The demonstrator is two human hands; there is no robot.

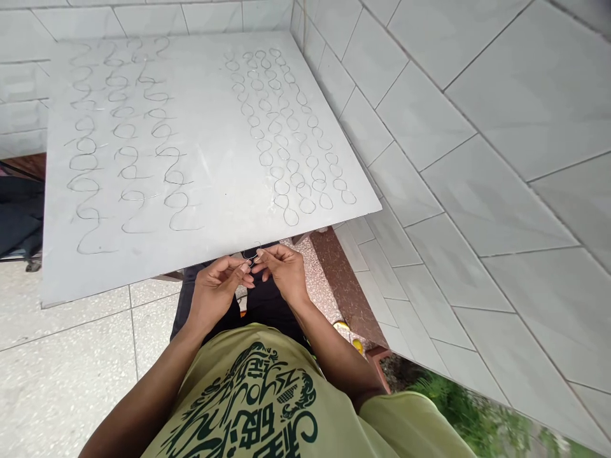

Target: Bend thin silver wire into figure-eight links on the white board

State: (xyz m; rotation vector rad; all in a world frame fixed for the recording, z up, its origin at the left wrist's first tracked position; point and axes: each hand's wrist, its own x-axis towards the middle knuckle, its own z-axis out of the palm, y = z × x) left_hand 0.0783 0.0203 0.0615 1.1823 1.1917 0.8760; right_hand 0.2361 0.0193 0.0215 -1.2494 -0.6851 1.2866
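Just off the front edge of the white board, my two hands meet over my lap. A thin, dark, curved piece of wire (250, 256) spans the gap between their fingertips, and a bit of it sticks up past the right fingers. My left hand (220, 281) is closed, pinching the wire between thumb and fingertips. My right hand (286, 270) pinches it too, thumb against forefinger. How far the wire runs behind the fingers is hidden.
The white board (210, 191) carries rows of open, curled wires (126, 130) on the left and closed figure-eight wires (280, 147) on the right. A tiled wall (458, 178) rises along its right side. Dark cloth (19, 216) lies at the far left.
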